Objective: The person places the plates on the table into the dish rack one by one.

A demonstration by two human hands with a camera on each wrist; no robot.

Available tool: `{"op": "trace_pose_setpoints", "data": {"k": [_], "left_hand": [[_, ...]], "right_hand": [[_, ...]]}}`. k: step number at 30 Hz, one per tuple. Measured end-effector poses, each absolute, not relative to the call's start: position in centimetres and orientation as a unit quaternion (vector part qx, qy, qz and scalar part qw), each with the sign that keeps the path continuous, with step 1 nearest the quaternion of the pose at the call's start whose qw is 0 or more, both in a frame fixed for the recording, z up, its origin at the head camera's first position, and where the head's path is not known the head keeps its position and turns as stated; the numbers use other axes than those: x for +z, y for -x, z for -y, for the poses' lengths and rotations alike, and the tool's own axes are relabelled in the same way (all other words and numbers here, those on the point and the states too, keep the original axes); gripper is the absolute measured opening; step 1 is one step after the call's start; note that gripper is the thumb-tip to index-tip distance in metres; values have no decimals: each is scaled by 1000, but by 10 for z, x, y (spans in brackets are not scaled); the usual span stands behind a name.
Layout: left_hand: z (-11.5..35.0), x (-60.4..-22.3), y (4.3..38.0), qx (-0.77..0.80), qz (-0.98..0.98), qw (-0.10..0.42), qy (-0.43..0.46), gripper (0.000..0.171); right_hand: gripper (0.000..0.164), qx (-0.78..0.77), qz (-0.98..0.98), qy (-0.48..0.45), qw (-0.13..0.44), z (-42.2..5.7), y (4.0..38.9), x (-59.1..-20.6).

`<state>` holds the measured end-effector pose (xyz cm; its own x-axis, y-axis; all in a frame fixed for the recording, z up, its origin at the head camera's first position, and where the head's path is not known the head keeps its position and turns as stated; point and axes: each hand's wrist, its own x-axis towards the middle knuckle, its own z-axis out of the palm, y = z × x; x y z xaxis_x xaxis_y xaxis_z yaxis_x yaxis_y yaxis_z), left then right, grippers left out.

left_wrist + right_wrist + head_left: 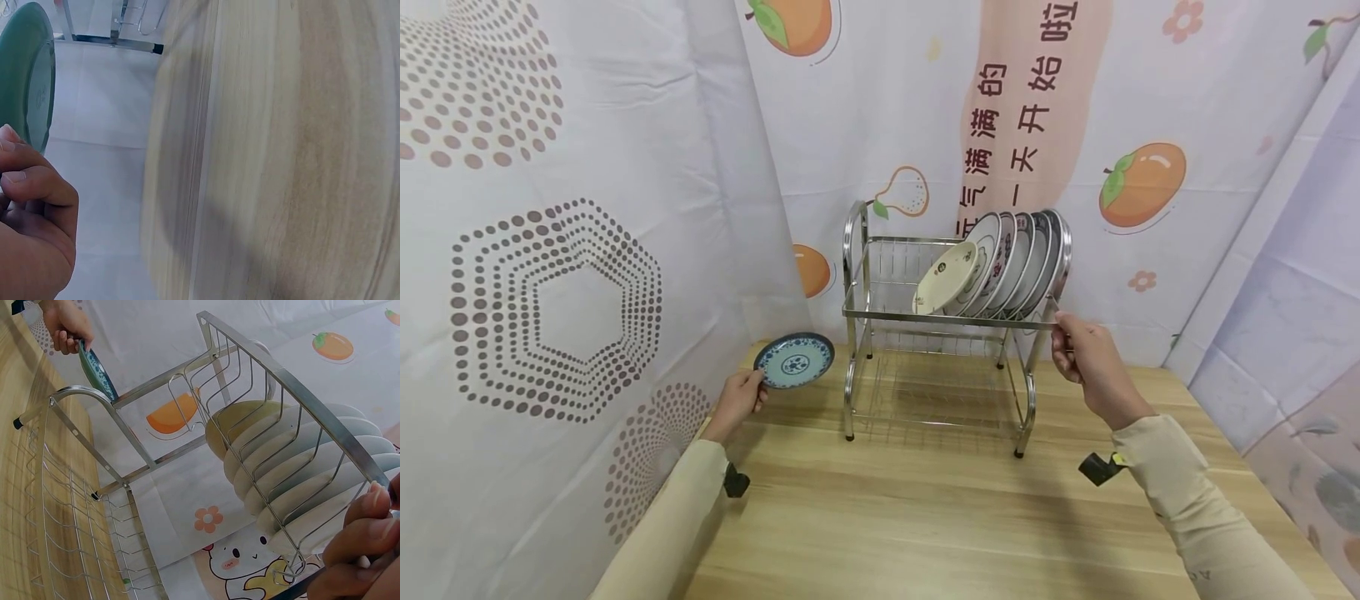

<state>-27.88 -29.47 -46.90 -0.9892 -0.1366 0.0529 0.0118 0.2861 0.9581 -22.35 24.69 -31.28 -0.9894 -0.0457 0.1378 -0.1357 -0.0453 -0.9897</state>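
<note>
My left hand (739,403) pinches the near-left rim of a blue-patterned plate (795,361), holding it in the air left of the metal dish rack (951,317). In the left wrist view the green-blue underside of the plate (24,78) shows beside the curled fingers. My right hand (1092,362) grips the front right corner of the rack's upper tier. Several white plates (987,258) with dark rims stand on edge at the right of that tier. A cream plate (945,279) leans at their left end. From the right wrist, the plates (300,469) appear from below through the wires.
The rack stands on a wooden table (880,508); its lower wire tier (936,392) holds no plates. Printed white curtains (880,125) hang behind the table and along both sides. Dark wrist straps (1099,469) show at the sleeves.
</note>
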Motion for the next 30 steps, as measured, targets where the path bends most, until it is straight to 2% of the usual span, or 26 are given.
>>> {"op": "trace_pose_setpoints", "data": {"k": [17,30], "left_hand": [[294,-458,256,-615,786,54,-29,37],[282,-450,238,-620,783,46,-30,39]], "right_hand": [[48,722,685,-87,49,-245,224,-311],[49,734,673,-81,39,-247,223,-316]]}}
